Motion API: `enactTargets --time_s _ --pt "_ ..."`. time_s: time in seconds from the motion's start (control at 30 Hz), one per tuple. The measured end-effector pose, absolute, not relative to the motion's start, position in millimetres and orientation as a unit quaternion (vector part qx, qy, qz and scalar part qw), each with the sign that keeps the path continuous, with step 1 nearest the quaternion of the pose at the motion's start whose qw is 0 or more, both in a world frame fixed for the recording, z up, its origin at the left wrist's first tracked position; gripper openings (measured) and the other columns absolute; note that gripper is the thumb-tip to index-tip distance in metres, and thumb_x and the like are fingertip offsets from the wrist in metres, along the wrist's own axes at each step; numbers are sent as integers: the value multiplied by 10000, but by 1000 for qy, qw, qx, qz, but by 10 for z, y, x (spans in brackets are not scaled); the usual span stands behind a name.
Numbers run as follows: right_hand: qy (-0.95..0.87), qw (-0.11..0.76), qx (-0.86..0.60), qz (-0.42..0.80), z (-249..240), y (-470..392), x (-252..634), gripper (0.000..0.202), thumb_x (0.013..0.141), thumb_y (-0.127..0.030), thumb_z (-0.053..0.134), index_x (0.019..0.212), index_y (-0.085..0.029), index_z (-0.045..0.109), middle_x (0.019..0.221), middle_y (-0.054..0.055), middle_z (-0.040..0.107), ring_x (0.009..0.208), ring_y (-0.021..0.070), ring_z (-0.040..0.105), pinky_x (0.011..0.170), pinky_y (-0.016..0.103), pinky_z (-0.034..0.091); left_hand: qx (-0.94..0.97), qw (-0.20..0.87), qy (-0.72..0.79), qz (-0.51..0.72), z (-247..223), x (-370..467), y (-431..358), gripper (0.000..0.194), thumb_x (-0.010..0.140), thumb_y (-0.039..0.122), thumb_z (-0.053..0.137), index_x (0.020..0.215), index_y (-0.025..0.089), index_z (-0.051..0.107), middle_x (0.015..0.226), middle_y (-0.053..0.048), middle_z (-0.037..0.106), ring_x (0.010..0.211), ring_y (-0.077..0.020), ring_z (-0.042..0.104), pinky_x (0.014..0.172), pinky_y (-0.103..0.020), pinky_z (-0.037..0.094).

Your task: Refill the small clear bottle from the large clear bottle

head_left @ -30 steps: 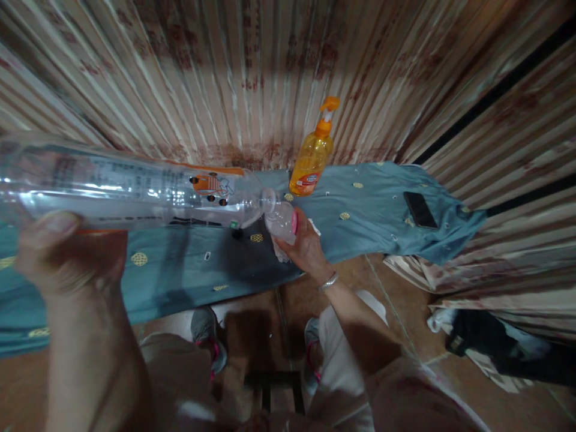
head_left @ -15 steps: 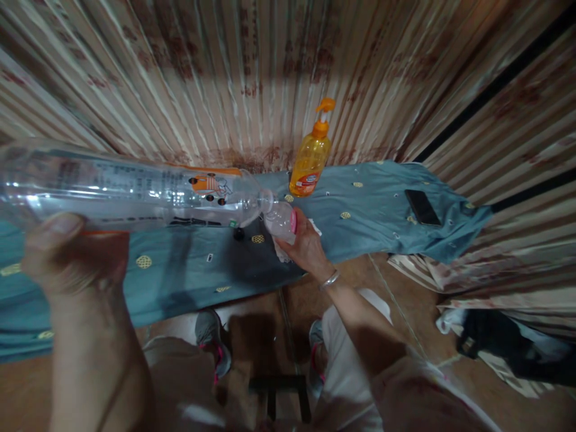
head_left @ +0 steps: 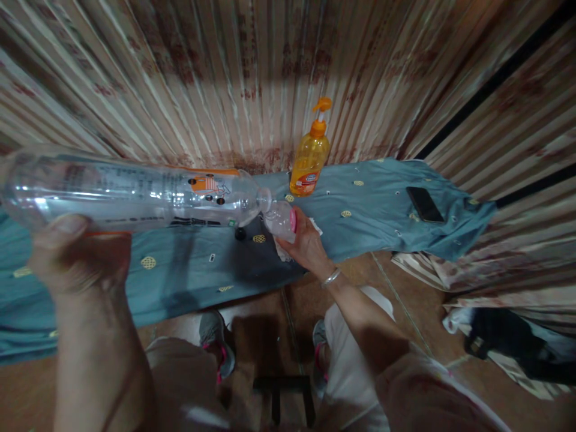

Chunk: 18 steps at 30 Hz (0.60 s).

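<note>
Lying almost level at the left, a large clear plastic bottle (head_left: 148, 195) with an orange and black printed label is gripped from below by my left hand (head_left: 81, 252). Its open neck points right and meets the mouth of a small clear bottle (head_left: 279, 219) with a pink base. My right hand (head_left: 309, 243), a silver bangle at its wrist, has its fingers closed around that pink end. A pale crumpled cloth or tissue (head_left: 282, 251) shows beneath my right hand. Whether liquid passes between the two mouths is too small to tell.
An orange pump bottle (head_left: 309, 162) stands on the teal patterned cloth (head_left: 369, 231) near the curtain (head_left: 216, 90). A black phone (head_left: 424, 204) lies at the right. Beside the large bottle's neck is a small black cap (head_left: 240, 233). Dark clothing (head_left: 508, 342) lies lower right.
The large bottle and my left hand have shifted very slightly right in view. The small bottle stays at its mouth, and both holds are the same. The whole view has moved a little.
</note>
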State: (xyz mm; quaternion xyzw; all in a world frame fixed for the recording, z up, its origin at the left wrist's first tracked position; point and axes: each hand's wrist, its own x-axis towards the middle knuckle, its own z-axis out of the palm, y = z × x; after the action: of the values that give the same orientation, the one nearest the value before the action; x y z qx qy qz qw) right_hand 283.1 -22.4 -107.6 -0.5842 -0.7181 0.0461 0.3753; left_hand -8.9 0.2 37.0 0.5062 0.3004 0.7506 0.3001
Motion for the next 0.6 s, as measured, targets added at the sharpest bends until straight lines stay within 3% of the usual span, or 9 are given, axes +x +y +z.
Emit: enactTargets --time_s 0.2,0.43,0.6 --pt "-723 369 -583 44 -1070 -230 2831 798 789 -351 727 1431 -76 341 1383 244 531 1267 366 539 1069 539 463 510 315 265 756 468 10 -9 691 385 315 754 1049 360 569 897 -2 591 957 -309 609 849 -503 516" --pt "-720 369 -586 46 -1070 -230 2826 814 775 -320 732 1435 -67 327 1380 245 534 1285 358 529 1081 529 453 521 309 278 745 503 6 -35 713 356 397 786 1041 382 587 810 9 568 918 -314 616 831 -522 519" --pt "-722 376 -579 47 -1070 -226 2824 807 784 -325 720 1432 -51 324 1372 263 536 1290 352 528 1083 532 449 510 323 269 750 481 -20 -38 650 373 372 814 984 372 592 792 5 575 905 -296 621 816 -501 519"
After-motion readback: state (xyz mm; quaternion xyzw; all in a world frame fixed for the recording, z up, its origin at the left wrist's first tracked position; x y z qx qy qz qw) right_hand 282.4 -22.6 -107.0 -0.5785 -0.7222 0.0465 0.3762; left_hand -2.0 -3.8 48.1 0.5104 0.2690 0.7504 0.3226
